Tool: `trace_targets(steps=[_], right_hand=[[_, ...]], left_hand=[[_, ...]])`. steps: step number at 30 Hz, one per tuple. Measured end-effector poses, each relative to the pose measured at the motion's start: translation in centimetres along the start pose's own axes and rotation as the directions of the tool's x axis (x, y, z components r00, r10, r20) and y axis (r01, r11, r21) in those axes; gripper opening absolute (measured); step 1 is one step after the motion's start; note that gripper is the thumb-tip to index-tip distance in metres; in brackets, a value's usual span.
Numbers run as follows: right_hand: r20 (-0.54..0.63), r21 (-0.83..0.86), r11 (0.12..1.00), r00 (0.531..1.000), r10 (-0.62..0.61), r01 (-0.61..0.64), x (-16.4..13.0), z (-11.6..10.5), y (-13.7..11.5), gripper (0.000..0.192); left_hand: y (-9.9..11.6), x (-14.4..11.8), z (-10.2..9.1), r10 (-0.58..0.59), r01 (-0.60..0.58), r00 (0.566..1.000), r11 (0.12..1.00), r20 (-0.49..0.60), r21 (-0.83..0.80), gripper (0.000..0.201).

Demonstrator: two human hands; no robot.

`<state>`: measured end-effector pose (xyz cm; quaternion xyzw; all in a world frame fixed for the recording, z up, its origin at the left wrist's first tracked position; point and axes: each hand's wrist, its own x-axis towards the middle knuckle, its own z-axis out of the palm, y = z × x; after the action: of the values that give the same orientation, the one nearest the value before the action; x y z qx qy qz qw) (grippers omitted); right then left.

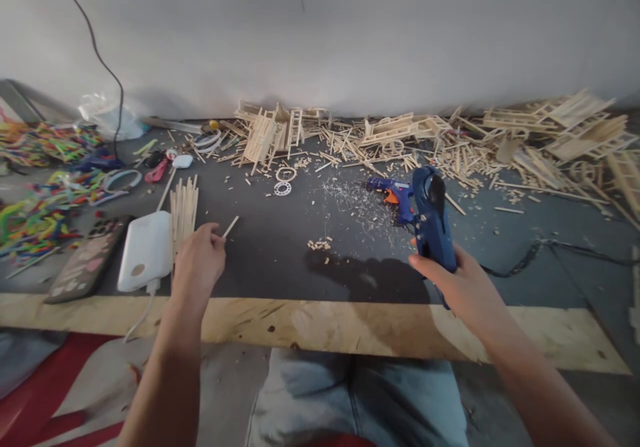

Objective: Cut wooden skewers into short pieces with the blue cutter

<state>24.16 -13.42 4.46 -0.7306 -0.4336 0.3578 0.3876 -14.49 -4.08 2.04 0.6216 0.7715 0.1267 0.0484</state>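
Observation:
Pinched in the fingers of my left hand (200, 260) is a thin wooden stick (231, 226), its pale end pointing up and right. That hand is beside a bundle of wooden sticks (184, 205) lying on the dark tabletop. My right hand (463, 283) grips a blue hand cutter (433, 223) with a rounded head and a black part near the top; its exact kind is hard to make out. Just behind it rests a blue glue gun (397, 197) with an orange trigger. Between the hands lie small cut wood pieces (320, 243).
A white power bank (146, 250) and a patterned phone (90, 257) lie at left, near colourful pipe-cleaner-like pieces (35, 220). Small wooden stick models (267, 133) and loose sticks line the wall. A black cable (525, 260) crosses the right side. Pale wood forms the front edge (320, 327).

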Motion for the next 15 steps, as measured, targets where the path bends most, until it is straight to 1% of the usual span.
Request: trace_targets(steps=[3,4,5,6,7,8,10,11,12,13,15], right_hand=[[0.025,-0.053,0.998,1.0,0.014,-0.012,-0.1,0.1,-0.4,0.029],[0.036,-0.068,0.998,0.999,0.01,-0.007,-0.2,0.2,-0.6,0.028],[0.051,-0.082,0.997,0.999,-0.006,0.01,-0.3,0.2,-0.9,0.028],[0.066,-0.095,0.995,0.997,-0.032,0.038,-0.4,0.3,-1.2,0.027],[0.083,-0.109,0.991,0.995,-0.063,0.072,-0.6,0.4,-1.5,0.025],[0.107,-0.125,0.986,0.99,-0.093,0.106,-0.8,0.6,-1.8,0.022],[0.173,-0.156,0.975,0.976,-0.133,0.16,-1.0,0.9,-2.2,0.016],[0.21,-0.165,0.97,0.967,-0.141,0.178,-1.1,1.0,-2.4,0.014],[0.248,-0.165,0.968,0.958,-0.145,0.189,-1.2,1.2,-2.5,0.012],[0.282,-0.156,0.968,0.948,-0.148,0.197,-1.2,1.3,-2.5,0.011],[0.315,-0.115,0.972,0.936,-0.158,0.203,-1.2,1.6,-2.5,0.011]], left_hand=[[1.4,-0.7,0.0,0.078,-0.078,0.997,0.997,0.006,-0.003,0.029],[2.3,-1.2,-0.1,0.116,-0.116,0.993,0.992,-0.006,-0.049,0.028],[3.3,-2.0,-0.2,0.163,-0.163,0.987,0.978,-0.012,-0.131,0.027],[4.5,-3.0,-0.3,0.199,-0.19,0.98,0.948,0.011,-0.257,0.026],[5.7,-4.1,-0.4,0.213,-0.174,0.976,0.895,0.05,-0.41,0.027],[7.0,-5.3,-0.4,0.235,-0.136,0.965,0.823,0.112,-0.551,0.028],[9.4,-7.6,-0.4,0.28,-0.026,0.934,0.672,0.221,-0.74,0.028],[10.4,-8.6,-0.4,0.31,0.012,0.918,0.603,0.248,-0.798,0.028],[11.2,-9.4,-0.3,0.327,0.038,0.911,0.543,0.252,-0.839,0.027],[11.9,-10.0,-0.2,0.34,0.054,0.905,0.506,0.257,-0.861,0.026],[12.8,-10.6,0.0,0.359,0.067,0.895,0.481,0.266,-0.874,0.028]])
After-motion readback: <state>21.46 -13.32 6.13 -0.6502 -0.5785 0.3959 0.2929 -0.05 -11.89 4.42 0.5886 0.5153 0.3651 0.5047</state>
